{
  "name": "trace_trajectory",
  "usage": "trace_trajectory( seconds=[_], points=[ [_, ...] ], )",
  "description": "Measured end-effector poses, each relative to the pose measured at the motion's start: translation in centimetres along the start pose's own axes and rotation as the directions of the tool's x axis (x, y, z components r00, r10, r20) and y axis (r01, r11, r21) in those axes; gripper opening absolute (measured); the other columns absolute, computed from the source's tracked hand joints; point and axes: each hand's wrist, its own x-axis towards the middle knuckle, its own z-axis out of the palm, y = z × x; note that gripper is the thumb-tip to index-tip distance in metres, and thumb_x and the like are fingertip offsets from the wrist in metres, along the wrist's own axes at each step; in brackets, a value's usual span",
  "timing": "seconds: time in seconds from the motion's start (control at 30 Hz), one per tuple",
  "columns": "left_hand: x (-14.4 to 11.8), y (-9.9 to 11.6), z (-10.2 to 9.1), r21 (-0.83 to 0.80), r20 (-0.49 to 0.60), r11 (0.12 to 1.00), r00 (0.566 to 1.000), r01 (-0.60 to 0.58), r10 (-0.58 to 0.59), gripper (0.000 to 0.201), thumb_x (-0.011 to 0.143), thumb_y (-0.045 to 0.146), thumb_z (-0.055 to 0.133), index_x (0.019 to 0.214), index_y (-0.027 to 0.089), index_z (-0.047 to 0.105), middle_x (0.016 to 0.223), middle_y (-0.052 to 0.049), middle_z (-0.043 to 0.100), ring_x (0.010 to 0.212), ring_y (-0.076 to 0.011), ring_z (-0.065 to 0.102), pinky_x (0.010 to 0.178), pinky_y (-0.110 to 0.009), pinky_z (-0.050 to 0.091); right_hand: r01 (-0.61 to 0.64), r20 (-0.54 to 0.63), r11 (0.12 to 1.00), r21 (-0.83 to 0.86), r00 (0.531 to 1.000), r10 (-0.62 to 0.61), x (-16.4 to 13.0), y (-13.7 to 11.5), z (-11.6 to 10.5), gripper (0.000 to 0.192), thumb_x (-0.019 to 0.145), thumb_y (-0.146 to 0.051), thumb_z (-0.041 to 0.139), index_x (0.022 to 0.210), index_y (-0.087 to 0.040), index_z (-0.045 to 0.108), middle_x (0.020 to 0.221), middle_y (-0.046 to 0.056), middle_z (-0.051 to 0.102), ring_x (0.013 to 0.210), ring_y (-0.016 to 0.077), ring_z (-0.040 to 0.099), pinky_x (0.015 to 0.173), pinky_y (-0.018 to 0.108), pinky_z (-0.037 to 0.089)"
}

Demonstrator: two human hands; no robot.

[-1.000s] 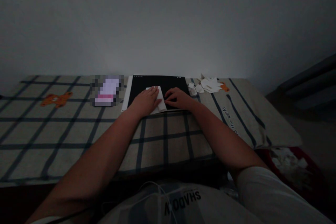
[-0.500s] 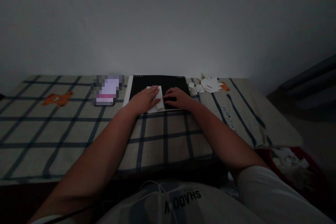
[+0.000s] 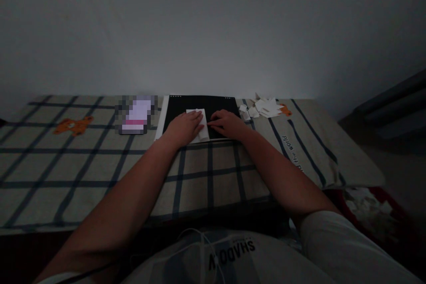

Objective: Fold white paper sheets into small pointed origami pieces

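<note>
Dim light over a checked cloth (image 3: 100, 164) on the counter, a toy bear print (image 3: 72, 125) far left, a blurred phone (image 3: 136, 114) beside it. At centre, on a black board (image 3: 186, 105), a small white paper (image 3: 199, 125), folded and creased, pinned flat to keep it from sliding. Left hand (image 3: 181, 128) spread over its left half, fingers open and pressing down. Right hand (image 3: 228, 124) at its right edge, fingers curled, fingertip on the fold. Farther right, a heap of white paper scraps (image 3: 262, 107) clear of the work.
</note>
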Motion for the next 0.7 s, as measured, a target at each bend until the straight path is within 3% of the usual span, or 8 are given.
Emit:
trace_trajectory(
  seconds=[0.27, 0.7],
  points=[
    [-0.2, 0.63, -0.3, 0.033, -0.001, 0.999, 0.999, 0.038, -0.038, 0.051, 0.105, 0.033, 0.035, 0.148, 0.01, 0.049, 0.157, -0.012, 0.046, 0.145, -0.0289, 0.042, 0.118, -0.046, 0.037, -0.014, 0.046, 0.996, -0.084, 0.999, 0.018, 0.1, -0.7, -0.61, 0.03, 0.102, -0.027, 0.051, 0.117, -0.019, 0.076, 0.117, 0.011, 0.069, 0.104, 0.0226, 0.057, 0.089, 0.036, 0.044],
    [-0.13, 1.01, 0.57, 0.021, -0.018, 0.997, 0.998, 0.068, -0.067, 0.052, 0.105, 0.031, 0.031, 0.15, 0.01, 0.046, 0.158, -0.014, 0.044, 0.148, -0.0302, 0.038, 0.118, -0.051, 0.036, -0.024, -0.011, 1.0, 0.003, 1.0, 0.024, 0.04, 0.1, 0.3, 0.026, 0.099, -0.027, 0.056, 0.113, -0.022, 0.077, 0.116, 0.011, 0.069, 0.104, 0.0238, 0.057, 0.091, 0.039, 0.045]
  ],
)
